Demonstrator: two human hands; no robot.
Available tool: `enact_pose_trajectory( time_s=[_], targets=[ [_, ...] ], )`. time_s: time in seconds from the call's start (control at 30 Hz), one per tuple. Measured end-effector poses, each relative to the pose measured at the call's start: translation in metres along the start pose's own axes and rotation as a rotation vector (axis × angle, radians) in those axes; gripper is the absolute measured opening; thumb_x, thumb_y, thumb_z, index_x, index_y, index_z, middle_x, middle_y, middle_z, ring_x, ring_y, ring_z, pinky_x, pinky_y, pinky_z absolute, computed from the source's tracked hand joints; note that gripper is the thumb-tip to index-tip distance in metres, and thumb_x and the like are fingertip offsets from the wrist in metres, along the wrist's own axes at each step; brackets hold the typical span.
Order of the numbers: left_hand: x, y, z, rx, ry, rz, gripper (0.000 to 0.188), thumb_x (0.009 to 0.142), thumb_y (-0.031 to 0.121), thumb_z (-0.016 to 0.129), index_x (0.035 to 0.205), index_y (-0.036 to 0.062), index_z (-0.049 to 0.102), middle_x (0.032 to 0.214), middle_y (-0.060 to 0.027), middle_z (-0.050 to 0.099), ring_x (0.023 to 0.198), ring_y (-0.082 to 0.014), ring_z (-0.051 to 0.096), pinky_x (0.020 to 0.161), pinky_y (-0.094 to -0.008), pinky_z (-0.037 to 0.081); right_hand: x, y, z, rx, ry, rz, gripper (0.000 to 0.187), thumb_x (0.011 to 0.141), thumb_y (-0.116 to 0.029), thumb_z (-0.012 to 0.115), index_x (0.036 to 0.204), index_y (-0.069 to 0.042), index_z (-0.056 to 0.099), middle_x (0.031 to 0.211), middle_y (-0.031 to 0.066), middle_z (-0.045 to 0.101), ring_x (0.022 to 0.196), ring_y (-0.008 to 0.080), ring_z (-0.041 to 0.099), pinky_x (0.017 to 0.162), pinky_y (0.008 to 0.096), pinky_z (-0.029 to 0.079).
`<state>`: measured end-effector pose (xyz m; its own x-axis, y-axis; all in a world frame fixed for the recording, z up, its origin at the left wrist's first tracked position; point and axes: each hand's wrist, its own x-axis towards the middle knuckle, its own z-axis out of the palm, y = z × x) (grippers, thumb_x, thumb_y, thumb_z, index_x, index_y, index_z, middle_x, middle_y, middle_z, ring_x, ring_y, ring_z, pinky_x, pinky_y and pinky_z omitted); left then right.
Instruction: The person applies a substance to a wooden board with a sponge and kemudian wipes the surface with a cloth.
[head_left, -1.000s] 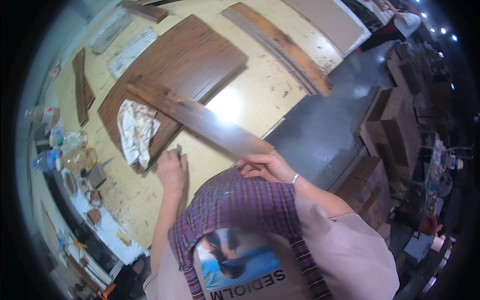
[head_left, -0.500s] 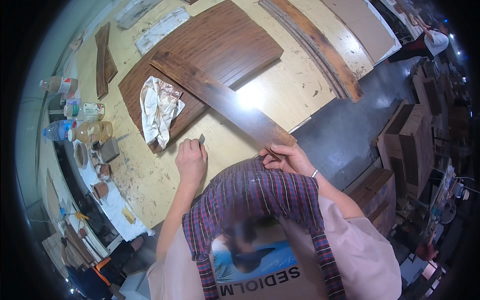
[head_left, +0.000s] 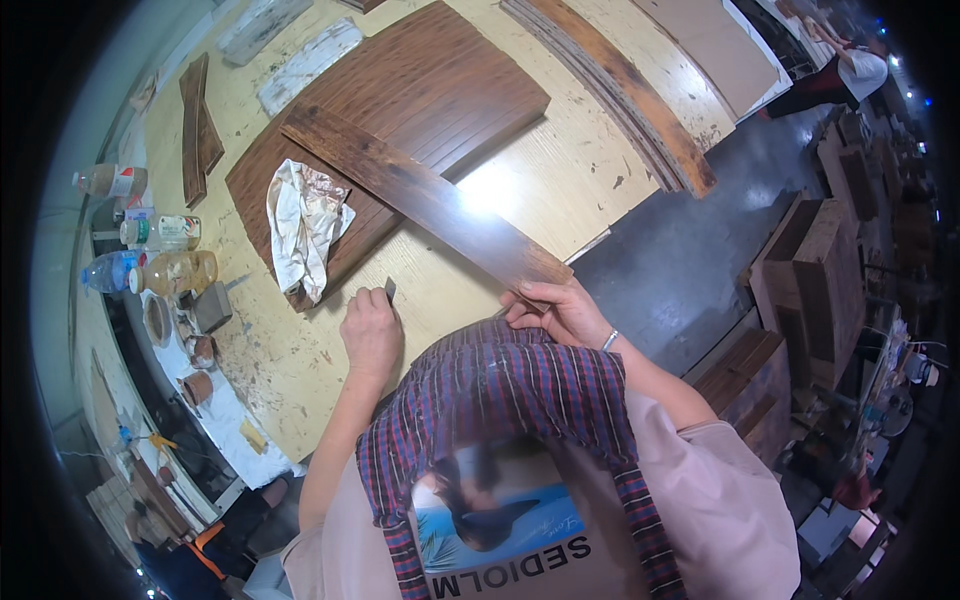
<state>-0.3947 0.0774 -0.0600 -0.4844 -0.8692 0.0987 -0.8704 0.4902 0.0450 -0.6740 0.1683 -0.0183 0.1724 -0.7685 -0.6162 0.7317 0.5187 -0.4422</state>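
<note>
Your left hand (head_left: 370,333) pinches a small flat piece (head_left: 390,290); your right hand (head_left: 555,310) steadies a plank (head_left: 425,200).
On the left, a firm but light hold should suit the thin piece, its edge best kept off the stained surface; further right, the plank likely stays steadiest with its far end resting on the brown panel (head_left: 430,90) beside the bunched cloth (head_left: 303,225) and its near end held without twist. For pose, your left fingers curl closed, back of the hand upward, low by the table (head_left: 570,190); your right grips the plank's near end, close to your apron (head_left: 500,385).
</note>
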Motion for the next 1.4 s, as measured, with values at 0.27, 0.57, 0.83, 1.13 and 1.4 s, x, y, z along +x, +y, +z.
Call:
enact_pose_trajectory(
  time_s=[0.27, 0.57, 0.83, 1.13, 1.4],
  targets=[
    [-0.021, 0.006, -0.013, -0.214, 0.052, 0.065, 0.023, 0.079, 0.008, 0.068, 0.101, 0.0038, 0.062, 0.088, -0.0094, 0.056, 0.083, -0.0284, 0.057, 0.068, -0.0387, 0.050, 0.002, 0.004, -0.002, -0.020, 0.010, -0.020, 0.028, 0.094, -0.013, 0.060, 0.115, 0.005, 0.057, 0.097, 0.0158, 0.066, 0.081, 0.0202, 0.067, 0.073, 0.0303, 0.057],
    [-0.084, -0.020, -0.013, -0.344, 0.019, 0.140, 0.034, 0.075, 0.004, 0.070, 0.109, 0.0080, 0.067, 0.092, -0.0069, 0.059, 0.086, -0.0265, 0.057, 0.074, -0.0377, 0.046, 0.000, 0.002, 0.000, -0.040, 0.020, 0.012, 0.028, 0.095, -0.014, 0.059, 0.115, 0.005, 0.057, 0.100, 0.0151, 0.064, 0.083, 0.0204, 0.065, 0.076, 0.0312, 0.055],
    [-0.153, -0.043, -0.002, -0.382, -0.013, 0.137, 0.035, 0.075, 0.008, 0.069, 0.111, 0.0098, 0.066, 0.098, -0.0055, 0.059, 0.095, -0.0270, 0.054, 0.083, -0.0429, 0.041, 0.007, 0.005, -0.006, 0.032, -0.020, 0.013, 0.031, 0.097, -0.016, 0.054, 0.119, 0.005, 0.055, 0.100, 0.0196, 0.066, 0.082, 0.0244, 0.068, 0.074, 0.0346, 0.059],
    [-0.068, -0.041, -0.055, -1.279, -0.019, -0.916, 0.011, 0.094, 0.006, 0.059, 0.104, 0.0009, 0.061, 0.080, -0.0014, 0.055, 0.076, -0.0095, 0.053, 0.064, -0.0242, 0.045, 0.001, 0.004, -0.008, -0.049, -0.013, 0.001, 0.035, 0.097, -0.020, 0.057, 0.121, 0.005, 0.055, 0.098, 0.0182, 0.066, 0.075, 0.0194, 0.064, 0.070, 0.0305, 0.053],
    [0.128, -0.037, -0.058, -1.102, -0.046, -0.231, 0.026, 0.093, 0.009, 0.056, 0.114, -0.0014, 0.067, 0.082, -0.0059, 0.058, 0.074, -0.0160, 0.057, 0.073, -0.0289, 0.048, -0.008, 0.002, -0.025, -0.174, 0.005, -0.054, 0.034, 0.093, -0.021, 0.063, 0.113, 0.006, 0.060, 0.084, 0.0163, 0.067, 0.061, 0.0145, 0.056, 0.056, 0.0271, 0.046]
  ],
)
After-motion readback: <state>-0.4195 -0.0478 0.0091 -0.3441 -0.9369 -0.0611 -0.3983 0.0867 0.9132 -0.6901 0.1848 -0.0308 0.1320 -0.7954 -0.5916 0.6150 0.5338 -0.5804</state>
